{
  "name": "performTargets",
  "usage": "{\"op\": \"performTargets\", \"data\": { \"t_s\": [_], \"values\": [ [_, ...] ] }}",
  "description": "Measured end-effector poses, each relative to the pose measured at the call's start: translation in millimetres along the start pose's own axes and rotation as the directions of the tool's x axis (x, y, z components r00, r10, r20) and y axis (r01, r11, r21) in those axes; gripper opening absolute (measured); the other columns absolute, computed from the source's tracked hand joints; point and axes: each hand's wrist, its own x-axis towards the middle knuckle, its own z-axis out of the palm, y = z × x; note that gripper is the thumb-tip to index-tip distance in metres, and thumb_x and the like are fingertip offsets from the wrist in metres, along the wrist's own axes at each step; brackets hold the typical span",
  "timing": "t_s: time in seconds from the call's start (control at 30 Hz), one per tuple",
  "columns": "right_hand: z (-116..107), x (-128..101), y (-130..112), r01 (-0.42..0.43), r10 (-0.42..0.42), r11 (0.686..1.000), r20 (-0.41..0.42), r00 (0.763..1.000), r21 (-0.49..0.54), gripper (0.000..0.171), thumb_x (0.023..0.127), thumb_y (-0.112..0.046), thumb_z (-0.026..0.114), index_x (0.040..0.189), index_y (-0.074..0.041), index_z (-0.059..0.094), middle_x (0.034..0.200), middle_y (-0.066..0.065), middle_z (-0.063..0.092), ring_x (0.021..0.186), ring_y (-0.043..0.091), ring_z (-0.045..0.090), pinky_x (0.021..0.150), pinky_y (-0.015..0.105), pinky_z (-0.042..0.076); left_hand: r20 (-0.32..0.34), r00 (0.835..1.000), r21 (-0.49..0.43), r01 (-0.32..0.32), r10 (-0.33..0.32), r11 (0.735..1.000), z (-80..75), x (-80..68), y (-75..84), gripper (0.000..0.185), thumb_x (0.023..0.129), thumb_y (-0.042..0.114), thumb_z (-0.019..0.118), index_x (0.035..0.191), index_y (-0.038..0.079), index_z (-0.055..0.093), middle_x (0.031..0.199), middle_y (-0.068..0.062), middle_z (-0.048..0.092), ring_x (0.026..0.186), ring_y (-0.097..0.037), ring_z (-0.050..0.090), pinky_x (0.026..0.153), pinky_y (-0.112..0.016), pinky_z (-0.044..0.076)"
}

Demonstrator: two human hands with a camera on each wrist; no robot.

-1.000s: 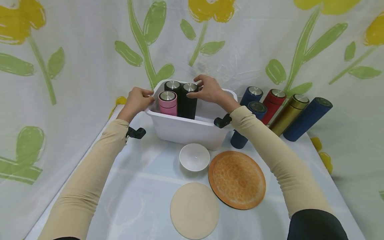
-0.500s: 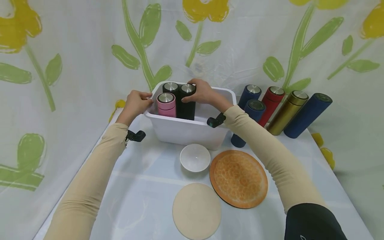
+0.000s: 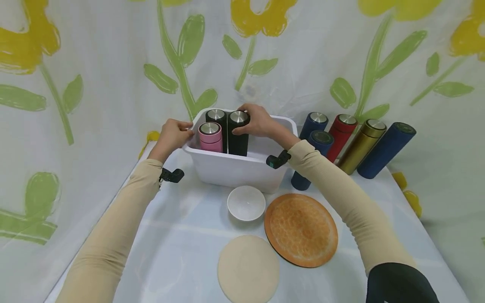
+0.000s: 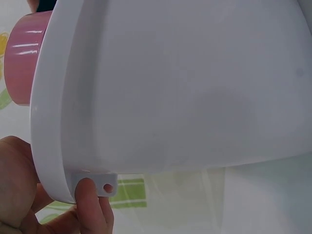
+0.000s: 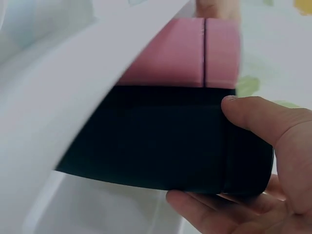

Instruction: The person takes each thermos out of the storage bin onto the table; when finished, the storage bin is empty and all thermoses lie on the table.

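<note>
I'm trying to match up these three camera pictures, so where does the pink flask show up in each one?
Head: pink flask stands at the front left inside the white tub, beside the black flasks.
Left wrist: at the upper left edge, behind the tub's rim.
Right wrist: top centre, lying above the black flask the right hand grips.
Shared landmark: the white tub.

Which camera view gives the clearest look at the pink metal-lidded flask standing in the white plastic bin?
The head view: the pink metal-lidded flask shows lid and body in the white plastic bin. The left wrist view catches only its edge; the right wrist view shows its side, blurred.
</note>
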Motion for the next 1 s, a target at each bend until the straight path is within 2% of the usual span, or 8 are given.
{"op": "performTargets", "data": {
  "t_s": [0.2, 0.4, 0.57, 0.8, 1.0],
  "values": [
    [-17, -18, -4, 0.046, -0.043, 0.998, -0.075, 0.996, 0.034, 0.063, 0.081, -0.026, 0.083, 0.133, -0.003, 0.055, 0.122, 0.01, 0.062, 0.108, 0.022, 0.055, 0.091, 0.035, 0.046, -0.022, 1.0, 0.005, -0.012, 0.012, 1.0, 1.2, 3.3, -7.0, 0.042, 0.098, 0.015, 0.061, 0.138, 0.002, 0.058, 0.125, -0.026, 0.062, 0.099, -0.035, 0.062, 0.073, -0.032, 0.059],
    [-30, -40, -1, 0.05, -0.036, 0.996, -0.162, 0.986, 0.08, 0.067, 0.08, -0.024, 0.084, 0.136, -0.004, 0.053, 0.127, 0.01, 0.06, 0.111, 0.022, 0.057, 0.094, 0.036, 0.048, -0.005, 1.0, 0.006, -0.006, 0.006, 1.0, 3.8, 5.0, -6.3, 0.042, 0.099, 0.016, 0.061, 0.139, 0.003, 0.058, 0.126, -0.025, 0.062, 0.099, -0.032, 0.061, 0.067, -0.025, 0.055],
    [-38, -56, 3, 0.083, -0.054, 0.99, -0.236, 0.97, 0.116, 0.068, 0.079, -0.022, 0.085, 0.137, -0.004, 0.053, 0.125, 0.009, 0.06, 0.106, 0.021, 0.06, 0.092, 0.038, 0.05, -0.007, 1.0, 0.005, -0.022, 0.023, 1.0, 7.3, 6.3, -3.5, 0.042, 0.098, 0.015, 0.061, 0.138, 0.003, 0.059, 0.125, -0.025, 0.063, 0.097, -0.032, 0.061, 0.064, -0.024, 0.054],
    [-46, -78, -1, 0.113, -0.07, 0.985, -0.293, 0.954, 0.133, 0.067, 0.08, -0.024, 0.084, 0.138, -0.008, 0.053, 0.124, 0.005, 0.061, 0.105, 0.018, 0.061, 0.089, 0.033, 0.05, 0.006, 1.0, -0.01, -0.008, 0.008, 1.0, 7.7, 5.0, -2.1, 0.043, 0.099, 0.015, 0.061, 0.139, 0.003, 0.058, 0.127, -0.025, 0.061, 0.099, -0.032, 0.061, 0.071, -0.029, 0.056],
    [-46, -101, 1, 0.197, -0.109, 0.961, -0.393, 0.913, 0.191, 0.062, 0.08, -0.015, 0.085, 0.134, -0.008, 0.056, 0.119, 0.004, 0.064, 0.103, 0.017, 0.064, 0.08, 0.025, 0.055, -0.001, 1.0, -0.004, -0.012, 0.012, 1.0, 4.7, 2.1, -1.2, 0.042, 0.098, 0.015, 0.06, 0.139, 0.002, 0.058, 0.129, -0.027, 0.06, 0.104, -0.034, 0.061, 0.081, -0.037, 0.057]
  ]
}}
